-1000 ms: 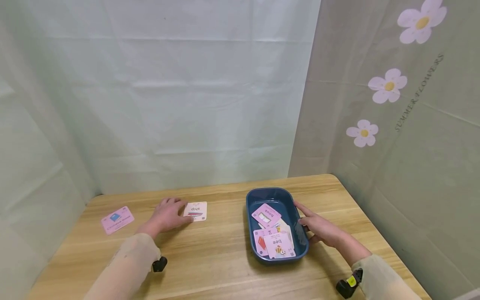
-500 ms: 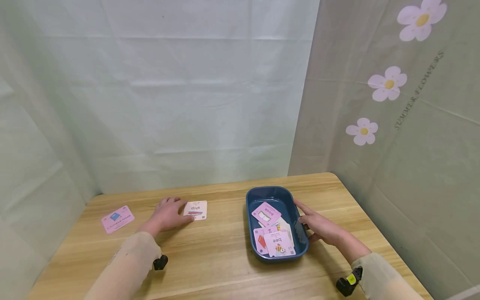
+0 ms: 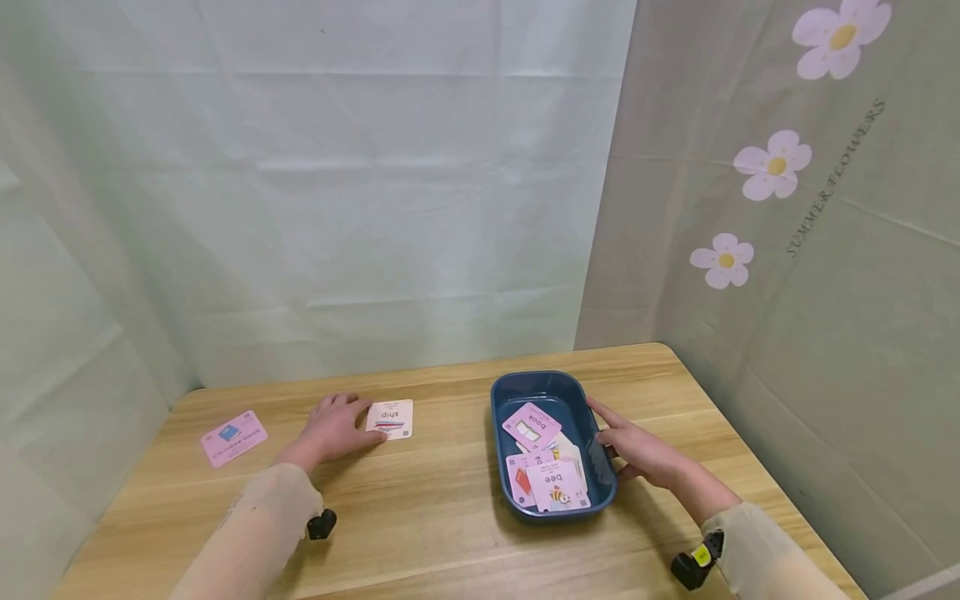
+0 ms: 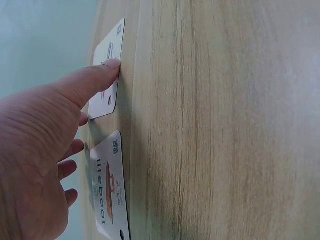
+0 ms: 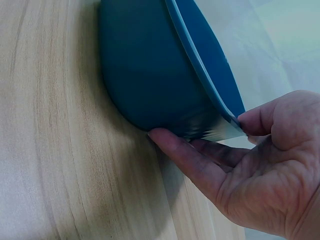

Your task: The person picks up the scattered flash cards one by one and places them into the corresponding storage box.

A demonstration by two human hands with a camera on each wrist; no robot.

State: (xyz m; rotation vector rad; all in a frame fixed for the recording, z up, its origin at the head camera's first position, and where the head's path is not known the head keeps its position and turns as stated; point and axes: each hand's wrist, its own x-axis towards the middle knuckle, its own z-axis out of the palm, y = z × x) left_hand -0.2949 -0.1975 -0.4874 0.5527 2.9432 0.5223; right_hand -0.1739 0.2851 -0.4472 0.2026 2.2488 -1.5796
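In the head view my left hand [image 3: 335, 429] is at a white flashcard marked "ship" [image 3: 395, 413], which lies on the table. The left wrist view has the thumb on this ship card [image 4: 102, 102] and the index fingertip at its corner, the two pinching it. Below the other fingers lies a "lifeboat" flashcard [image 4: 111, 185], hidden under the hand in the head view. My right hand [image 3: 643, 454] grips the right side of a blue tray [image 3: 504, 462]. In the right wrist view its thumb is at the tray's rim [image 5: 200, 70], its fingers against the outer wall.
A pink "Chinese book" card [image 3: 234, 438] lies at the table's left. Several cards, among them a "book" card [image 3: 531, 423] and a "bee" card [image 3: 557, 487], lie in the tray. Fabric curtains [image 3: 390, 200] stand along the wooden table's [image 3: 420, 508] back and sides.
The head view has shifted very slightly. Both hands, the cards and the tray stay in place.
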